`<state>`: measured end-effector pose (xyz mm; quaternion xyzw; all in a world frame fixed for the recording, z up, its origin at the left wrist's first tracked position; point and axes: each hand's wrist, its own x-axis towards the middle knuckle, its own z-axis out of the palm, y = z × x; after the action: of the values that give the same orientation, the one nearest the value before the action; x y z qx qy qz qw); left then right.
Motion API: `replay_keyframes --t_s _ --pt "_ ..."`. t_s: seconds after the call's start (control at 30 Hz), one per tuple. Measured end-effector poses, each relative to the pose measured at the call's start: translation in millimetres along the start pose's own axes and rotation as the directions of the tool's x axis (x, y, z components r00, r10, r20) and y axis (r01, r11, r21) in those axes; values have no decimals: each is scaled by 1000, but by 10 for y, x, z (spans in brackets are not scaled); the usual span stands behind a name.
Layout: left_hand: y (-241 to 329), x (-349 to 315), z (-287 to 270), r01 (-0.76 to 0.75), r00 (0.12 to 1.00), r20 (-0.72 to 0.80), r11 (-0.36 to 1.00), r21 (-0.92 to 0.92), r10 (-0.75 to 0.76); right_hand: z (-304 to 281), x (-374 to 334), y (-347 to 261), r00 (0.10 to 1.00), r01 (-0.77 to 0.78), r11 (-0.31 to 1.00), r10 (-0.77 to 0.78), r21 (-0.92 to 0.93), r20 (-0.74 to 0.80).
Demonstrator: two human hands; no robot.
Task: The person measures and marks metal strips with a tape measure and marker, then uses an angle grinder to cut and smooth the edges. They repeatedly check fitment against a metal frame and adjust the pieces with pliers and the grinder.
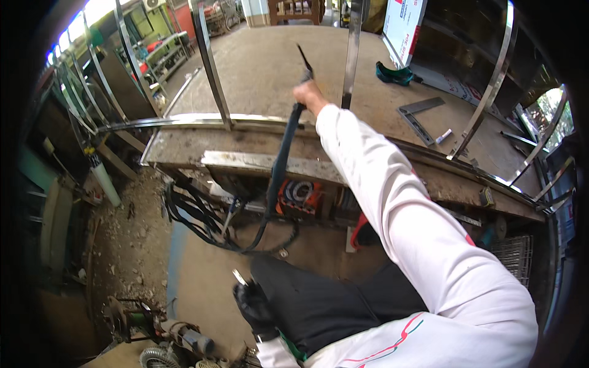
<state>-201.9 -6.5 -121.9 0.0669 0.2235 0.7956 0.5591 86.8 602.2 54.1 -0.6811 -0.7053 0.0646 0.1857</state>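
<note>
1. The bare right hand [310,96] is clenched around the torch [307,75], the arm stretched forward in a white sleeve [423,227].
2. The torch is above the table [264,67], between two upright bars of the shiny frame [211,67]; its thin dark tip points up and slightly left, away from the person.
3. From below that fist, the hose [281,159] drops past the table's near edge, in front of an orange box [299,197].
4. The left hand [250,305], in a black glove, is low beside the person's dark-trousered leg [319,294]. A short pale stick [239,277] juts from it; I cannot tell how firmly the fingers close.
5. On the table, right of the torch, lie an L-shaped square [423,115], a white marker [444,136] just beside it, and green goggles [394,75] farther back.
6. Black cables [193,211] hang in loops under the table's left part.
</note>
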Motion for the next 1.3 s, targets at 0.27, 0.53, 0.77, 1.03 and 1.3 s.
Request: replay_keyframes --t_s 0.27,0.53,0.77,1.03,1.3 --pt "-43 -371 455 -4 989 -143 971 239 39 -41 -1637 -694 896 -160 921 286 354 -339" --pt "-315 93 1104 -104 990 21 621 777 138 -558 -4130 -516 994 50 589 47 807 -95" --pt "-879 -37 2348 -714 700 711 108 692 75 -1309 -5154 20 927 -363 146 152 920 342" --pt "-1136 -521 2593 -855 511 854 40 517 -103 -1721 -5568 281 931 -297 111 256 948 262" --pt "-937 -806 2671 -100 777 403 536 838 -483 -1821 -5798 436 919 -364 -89 125 927 373"
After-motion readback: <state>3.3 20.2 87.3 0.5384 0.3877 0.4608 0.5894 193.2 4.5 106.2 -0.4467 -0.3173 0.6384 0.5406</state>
